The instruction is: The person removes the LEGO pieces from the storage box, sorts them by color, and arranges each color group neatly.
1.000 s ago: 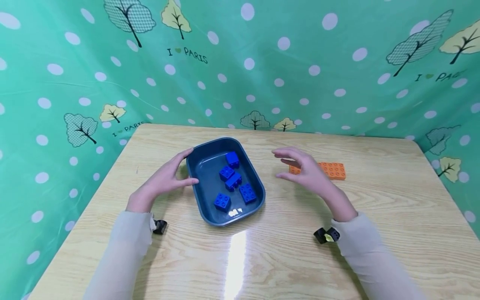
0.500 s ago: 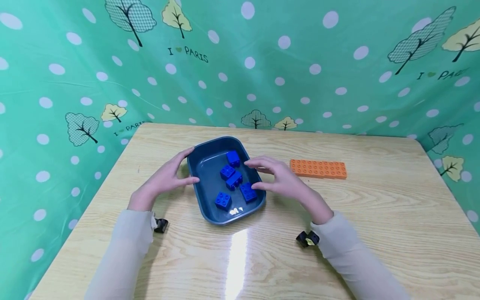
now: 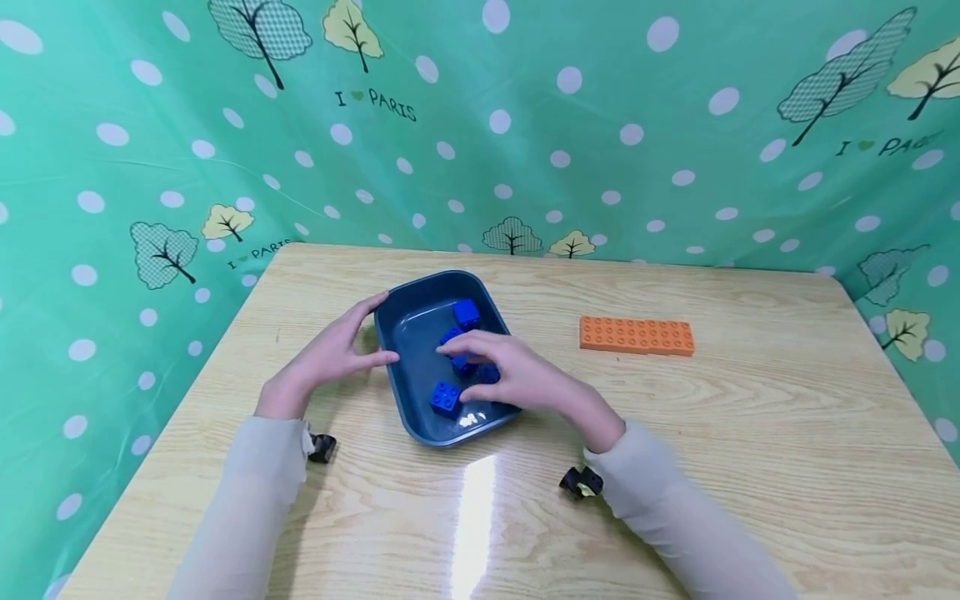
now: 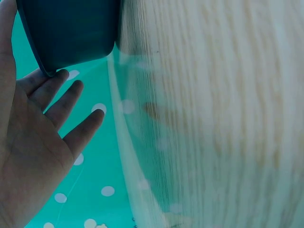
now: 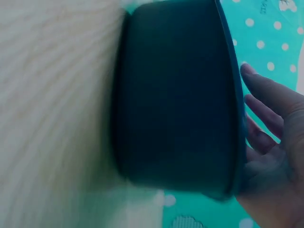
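Blue bricks [image 3: 446, 398], head view: five, studded, in one navy tray [image 3: 411, 333] left of centre on the tabletop [image 3: 750, 417].
Orange strip [image 3: 637, 336]: one, studded, right of the tray.
Right hand [image 3: 510, 371]: yours, spread over the bricks.
Left hand [image 4: 40, 140], left wrist view: spread, fingertips touching your tray's rim.
Tray, right wrist view: smooth dark wall.

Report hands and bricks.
Left hand touching navy tray. Right hand over blue toy bricks, none visibly gripped. Orange studded strip outside tray, clear of hands.
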{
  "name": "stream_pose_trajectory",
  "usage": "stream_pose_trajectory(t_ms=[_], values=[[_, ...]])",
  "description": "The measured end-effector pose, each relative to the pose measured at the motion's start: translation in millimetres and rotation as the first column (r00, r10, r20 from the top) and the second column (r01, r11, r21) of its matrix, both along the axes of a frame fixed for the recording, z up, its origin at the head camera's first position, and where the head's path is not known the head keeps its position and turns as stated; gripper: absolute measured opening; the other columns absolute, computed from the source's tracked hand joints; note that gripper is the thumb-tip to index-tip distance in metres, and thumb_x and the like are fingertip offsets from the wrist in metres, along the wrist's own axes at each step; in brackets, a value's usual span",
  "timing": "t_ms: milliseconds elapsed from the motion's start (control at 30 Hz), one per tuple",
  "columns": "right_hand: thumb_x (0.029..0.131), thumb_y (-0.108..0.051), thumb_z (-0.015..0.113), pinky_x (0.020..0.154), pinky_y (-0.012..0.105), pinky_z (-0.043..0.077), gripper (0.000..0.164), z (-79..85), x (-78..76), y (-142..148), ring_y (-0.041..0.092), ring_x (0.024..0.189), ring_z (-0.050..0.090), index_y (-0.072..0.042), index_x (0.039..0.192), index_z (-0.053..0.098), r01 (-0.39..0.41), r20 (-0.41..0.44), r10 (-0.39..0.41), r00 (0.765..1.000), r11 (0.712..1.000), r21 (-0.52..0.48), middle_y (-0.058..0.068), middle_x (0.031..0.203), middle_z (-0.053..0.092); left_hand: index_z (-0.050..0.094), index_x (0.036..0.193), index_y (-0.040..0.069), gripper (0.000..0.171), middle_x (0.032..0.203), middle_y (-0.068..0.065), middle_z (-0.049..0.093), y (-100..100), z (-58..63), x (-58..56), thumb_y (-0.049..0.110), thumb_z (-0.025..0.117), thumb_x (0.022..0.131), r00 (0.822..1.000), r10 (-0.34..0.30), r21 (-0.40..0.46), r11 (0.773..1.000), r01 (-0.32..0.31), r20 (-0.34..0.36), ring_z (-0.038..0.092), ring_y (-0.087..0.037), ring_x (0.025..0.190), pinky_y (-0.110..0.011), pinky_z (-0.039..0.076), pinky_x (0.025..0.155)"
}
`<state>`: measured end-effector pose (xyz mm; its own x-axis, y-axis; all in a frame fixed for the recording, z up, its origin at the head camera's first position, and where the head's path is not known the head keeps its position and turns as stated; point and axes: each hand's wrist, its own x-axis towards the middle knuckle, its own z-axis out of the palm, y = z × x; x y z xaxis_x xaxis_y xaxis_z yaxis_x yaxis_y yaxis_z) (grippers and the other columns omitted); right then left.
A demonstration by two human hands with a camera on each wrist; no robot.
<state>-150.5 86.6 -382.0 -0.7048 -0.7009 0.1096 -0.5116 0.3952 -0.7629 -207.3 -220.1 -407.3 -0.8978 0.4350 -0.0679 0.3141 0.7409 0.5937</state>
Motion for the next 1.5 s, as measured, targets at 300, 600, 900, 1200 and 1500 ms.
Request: stream_pose_trajectory(t_ms=[300,600,900,1200,1500], values=[[0.093,-0.007,0.069,0.103,0.032,0.054,0.046,-9.1,-1.8,-27,0.020,0.127,0.059,-0.009,0.138,0.058,-0.080,0.102,0.054,0.993,0.962,0.263,0.007,0.140,0.060,0.017,0.161,0.016,0.100,0.166,-0.017,0.022,-1,-1.3,-2.4,0.045,0.076,0.086,1.000,-0.003,-0.003,1.000,0.003,0.004,0.023,-0.042,0.152,-0.064,0.026,0.120],[0.091,-0.010,0.073,0.098,0.028,0.057,0.035,-5.1,0.8,-27,0.017,0.112,0.069,-0.010,0.125,0.067,0.011,0.095,-0.030,0.995,0.982,0.190,0.005,0.125,0.067,0.016,0.161,0.016,0.100,0.166,-0.018,0.021,0,3.2,-4.5,0.042,0.077,0.086,1.000,-0.002,-0.005,1.000,0.002,0.005,0.022,-0.043,0.151,-0.064,0.026,0.120],[0.087,-0.011,0.077,0.094,0.031,0.059,0.034,14.6,10.6,-4,0.020,0.108,0.070,-0.009,0.120,0.069,0.137,0.003,-0.137,0.991,0.990,-0.004,0.009,0.124,0.069,0.016,0.161,0.016,0.102,0.166,-0.018,0.020,-8,-2.7,3.9,0.045,0.077,0.085,1.000,0.014,-0.017,1.000,-0.013,0.010,0.021,-0.044,0.151,-0.065,0.025,0.119],[0.086,-0.008,0.077,0.096,0.041,0.058,0.038,29.5,8.3,50,0.029,0.112,0.069,-0.004,0.123,0.068,0.320,0.057,-0.316,0.947,0.944,-0.081,0.014,0.124,0.070,0.016,0.161,0.015,0.101,0.166,-0.019,0.020,-7,-3.3,4.7,0.045,0.077,0.085,1.000,0.001,-0.007,1.000,-0.001,-0.001,0.022,-0.045,0.151,-0.065,0.026,0.119],[0.088,-0.004,0.074,0.096,0.044,0.058,0.037,10.1,7.6,106,0.031,0.114,0.068,-0.003,0.123,0.066,0.509,0.082,-0.508,0.857,0.861,0.014,0.016,0.126,0.068,0.015,0.161,0.016,0.102,0.166,-0.017,0.020,-4,-4.1,0.5,0.045,0.076,0.085,1.000,-0.007,0.000,1.000,0.007,-0.006,0.022,-0.043,0.152,-0.064,0.025,0.120]])
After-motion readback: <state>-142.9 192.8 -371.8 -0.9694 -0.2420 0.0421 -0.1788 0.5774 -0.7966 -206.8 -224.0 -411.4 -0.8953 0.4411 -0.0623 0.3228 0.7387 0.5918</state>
